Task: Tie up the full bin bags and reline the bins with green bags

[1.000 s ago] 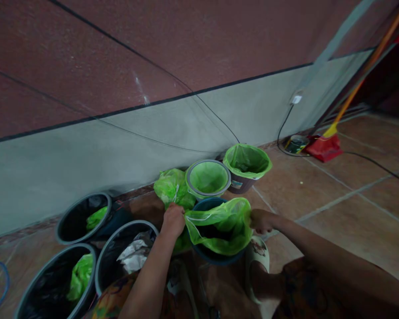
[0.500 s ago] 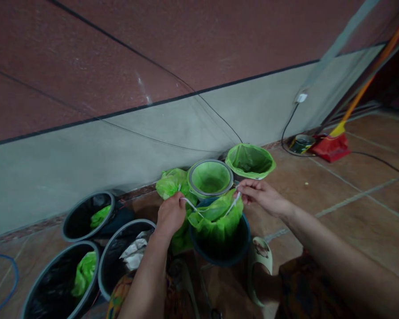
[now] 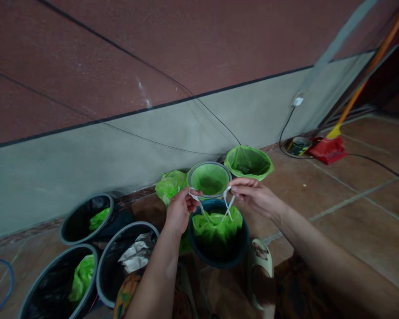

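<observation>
- While both hands pinch the white drawstring (image 3: 227,211), the green bag (image 3: 217,226) sits inside the dark blue bin (image 3: 245,241), near six o'clock from frame centre.
- Left hand (image 3: 181,207), bin's ten o'clock: narrow pinch, strand looped at the fingertips.
- Right hand (image 3: 256,197), bin's two o'clock: thumb and fingers closed on another loop of string, well clear of the bag's film.
- Bag's mouth looks bunched; contents hidden, so can't tell weight.
- Handling, my read: film thin, soft, likely slippery, easy to tear. String thin and limp but probably the strongest part. Best hold is both strands close to the mouth, pulled evenly; avoid pinching film.
- Neighbours: grey-rimmed bin (image 3: 210,178) at twelve, lined bin (image 3: 248,164) at one, filled green bag (image 3: 169,185) near eleven, slipper (image 3: 262,252) at four.
</observation>
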`<state>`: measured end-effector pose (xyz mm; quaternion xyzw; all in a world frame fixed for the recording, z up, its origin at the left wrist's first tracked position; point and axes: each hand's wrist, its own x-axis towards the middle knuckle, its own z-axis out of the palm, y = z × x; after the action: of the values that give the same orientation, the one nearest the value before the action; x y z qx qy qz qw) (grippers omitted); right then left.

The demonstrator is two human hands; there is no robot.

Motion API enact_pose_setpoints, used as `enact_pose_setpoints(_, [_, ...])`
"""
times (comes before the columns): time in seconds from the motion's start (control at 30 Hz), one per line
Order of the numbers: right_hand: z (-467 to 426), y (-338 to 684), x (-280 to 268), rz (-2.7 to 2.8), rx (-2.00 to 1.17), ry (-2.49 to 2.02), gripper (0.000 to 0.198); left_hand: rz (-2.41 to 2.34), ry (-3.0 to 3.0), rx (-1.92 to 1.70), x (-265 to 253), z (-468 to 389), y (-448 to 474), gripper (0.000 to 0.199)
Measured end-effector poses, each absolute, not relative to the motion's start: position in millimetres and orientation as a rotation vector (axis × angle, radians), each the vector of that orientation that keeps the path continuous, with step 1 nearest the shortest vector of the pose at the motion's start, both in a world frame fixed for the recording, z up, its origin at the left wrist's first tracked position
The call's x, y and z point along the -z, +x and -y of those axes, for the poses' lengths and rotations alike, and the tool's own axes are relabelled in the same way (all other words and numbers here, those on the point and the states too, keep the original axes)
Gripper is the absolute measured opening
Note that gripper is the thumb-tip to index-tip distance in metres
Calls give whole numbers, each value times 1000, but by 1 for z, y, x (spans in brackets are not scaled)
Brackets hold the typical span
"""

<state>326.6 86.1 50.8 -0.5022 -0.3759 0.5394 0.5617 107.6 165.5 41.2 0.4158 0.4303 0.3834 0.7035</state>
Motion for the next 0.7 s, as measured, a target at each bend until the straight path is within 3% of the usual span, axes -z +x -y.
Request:
enact_pose_setpoints(0.2, [-88, 335, -58, 861, -1162, -1162, 24, -925, 1099, -1063, -38, -167, 106, 26])
enact_pose_setpoints(0.5, [-96, 301, -40, 930, -1486, -1288, 58, -723, 1225, -998, -43, -161, 113, 32])
enact_pose_setpoints(0.7, [-104, 259, -22, 1301, -1525, -1298, 32, -752, 1456, -858, -35, -162, 124, 30])
